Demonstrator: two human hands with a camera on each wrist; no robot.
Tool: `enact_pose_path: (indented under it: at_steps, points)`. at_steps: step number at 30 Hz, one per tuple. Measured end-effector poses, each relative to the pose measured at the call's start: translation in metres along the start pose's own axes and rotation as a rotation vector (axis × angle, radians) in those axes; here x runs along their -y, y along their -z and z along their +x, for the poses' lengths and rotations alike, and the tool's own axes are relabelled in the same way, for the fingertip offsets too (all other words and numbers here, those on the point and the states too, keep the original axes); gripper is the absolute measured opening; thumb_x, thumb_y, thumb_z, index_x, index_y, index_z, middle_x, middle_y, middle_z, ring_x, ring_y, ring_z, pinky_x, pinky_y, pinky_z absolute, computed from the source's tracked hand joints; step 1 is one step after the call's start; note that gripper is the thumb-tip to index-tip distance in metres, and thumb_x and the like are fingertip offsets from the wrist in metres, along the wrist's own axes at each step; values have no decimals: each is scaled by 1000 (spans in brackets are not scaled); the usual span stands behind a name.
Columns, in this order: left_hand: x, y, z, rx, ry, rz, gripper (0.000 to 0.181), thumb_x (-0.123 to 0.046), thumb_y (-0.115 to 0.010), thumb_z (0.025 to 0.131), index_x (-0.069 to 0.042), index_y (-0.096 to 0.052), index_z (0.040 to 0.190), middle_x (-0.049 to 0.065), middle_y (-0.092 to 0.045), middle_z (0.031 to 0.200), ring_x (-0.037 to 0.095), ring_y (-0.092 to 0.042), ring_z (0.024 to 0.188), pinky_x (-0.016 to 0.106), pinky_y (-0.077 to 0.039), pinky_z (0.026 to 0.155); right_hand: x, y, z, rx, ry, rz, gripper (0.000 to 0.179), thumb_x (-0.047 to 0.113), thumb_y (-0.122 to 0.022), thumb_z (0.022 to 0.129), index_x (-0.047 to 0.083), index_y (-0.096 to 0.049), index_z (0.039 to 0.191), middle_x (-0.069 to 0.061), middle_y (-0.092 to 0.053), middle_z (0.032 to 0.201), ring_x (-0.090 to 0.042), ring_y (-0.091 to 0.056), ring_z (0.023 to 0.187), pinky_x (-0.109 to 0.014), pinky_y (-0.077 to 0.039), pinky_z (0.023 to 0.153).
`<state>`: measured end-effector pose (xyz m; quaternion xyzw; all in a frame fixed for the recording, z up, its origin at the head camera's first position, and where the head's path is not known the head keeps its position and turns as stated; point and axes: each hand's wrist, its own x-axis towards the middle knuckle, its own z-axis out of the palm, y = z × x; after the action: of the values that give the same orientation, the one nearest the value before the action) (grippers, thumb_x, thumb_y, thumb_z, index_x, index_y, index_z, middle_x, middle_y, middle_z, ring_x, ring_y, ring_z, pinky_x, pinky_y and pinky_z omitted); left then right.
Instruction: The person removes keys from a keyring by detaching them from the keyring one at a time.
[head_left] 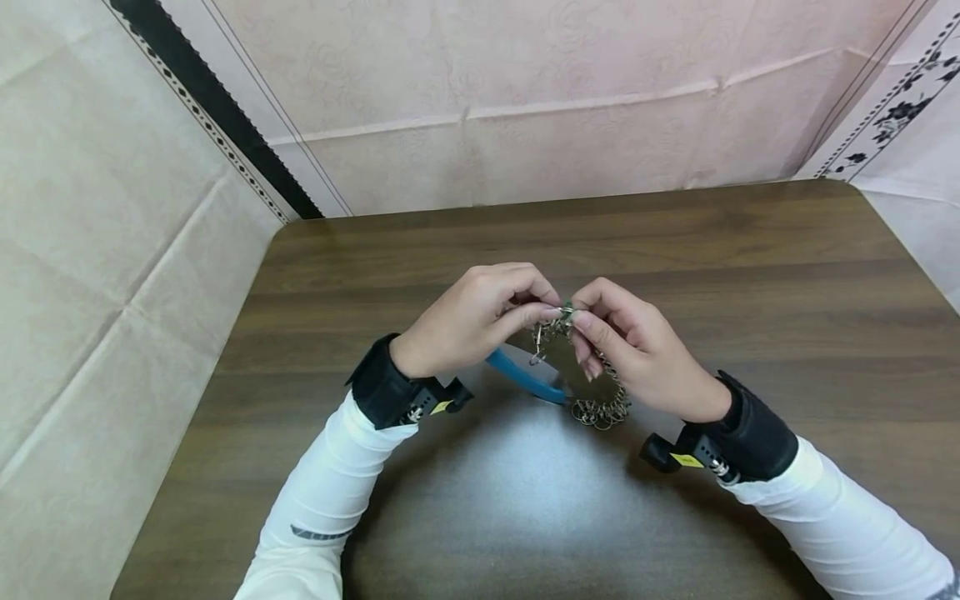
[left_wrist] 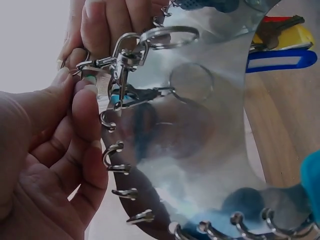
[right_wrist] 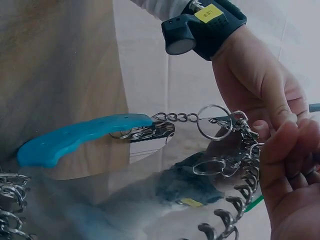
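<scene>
Above the table my left hand point(head_left: 487, 312) and right hand point(head_left: 645, 350) meet fingertip to fingertip. My left thumb and forefinger pinch a small metal key ring point(left_wrist: 82, 66), next to a swivel clasp point(left_wrist: 122, 70). The right fingers pinch the same small piece from the other side; a bit of green shows there, mostly hidden. Below the hands is a shiny mirror-like plate point(left_wrist: 215, 145), edged with several metal rings point(left_wrist: 141, 217). Larger split rings point(right_wrist: 215, 122) hang from clasps along it. A blue handle point(right_wrist: 85, 137) is attached to the plate.
Beyond the plate in the left wrist view are a blue-framed key tag point(left_wrist: 282, 60), a yellow tag point(left_wrist: 297, 37) and a key point(left_wrist: 277, 30). Brown wooden table point(head_left: 525, 517) lies below. Pale patterned cloth point(head_left: 600, 108) hangs behind it.
</scene>
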<state>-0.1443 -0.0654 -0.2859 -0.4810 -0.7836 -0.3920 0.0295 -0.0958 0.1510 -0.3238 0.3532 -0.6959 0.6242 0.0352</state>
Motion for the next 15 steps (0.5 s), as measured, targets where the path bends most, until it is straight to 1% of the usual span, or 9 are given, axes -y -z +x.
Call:
enact_pose_path:
  at_steps: [5, 8, 12, 15]
  points:
    - [2, 0, 0, 1, -7, 2, 4, -7, -67, 97, -4, -69, 98, 2, -69, 90, 5, -57, 75, 21, -49, 67, -1, 1, 1, -1, -11, 52, 13, -7, -39, 105, -3, -51, 100, -6, -54, 72, -17, -51, 55, -28, -49, 52]
    - [4, 0, 0, 1, -26, 7, 4, -7, -66, 97, -4, -69, 98, 2, -68, 90, 5, -56, 75, 20, -49, 67, -2, 1, 2, 5, -3, 74, 13, -8, -39, 105, -4, -51, 100, -6, -55, 72, -17, -53, 55, -29, -50, 53]
    - [6, -2, 0, -10, -81, 37, 5, -7, -65, 98, -3, -69, 100, 3, -67, 91, 7, -55, 77, 20, -48, 69, -2, 2, 2, 5, -5, 79, 13, -8, -40, 105, -4, -51, 100, -6, -56, 72, -16, -55, 55, -29, -51, 53]
    - [7, -4, 0, -31, -126, 62, 6, -7, -65, 99, -3, -68, 100, 4, -66, 91, 7, -55, 78, 20, -48, 70, 0, 4, 2, -7, -21, 38, 12, -7, -42, 105, -2, -52, 100, -6, -57, 73, -17, -55, 55, -29, -51, 52]
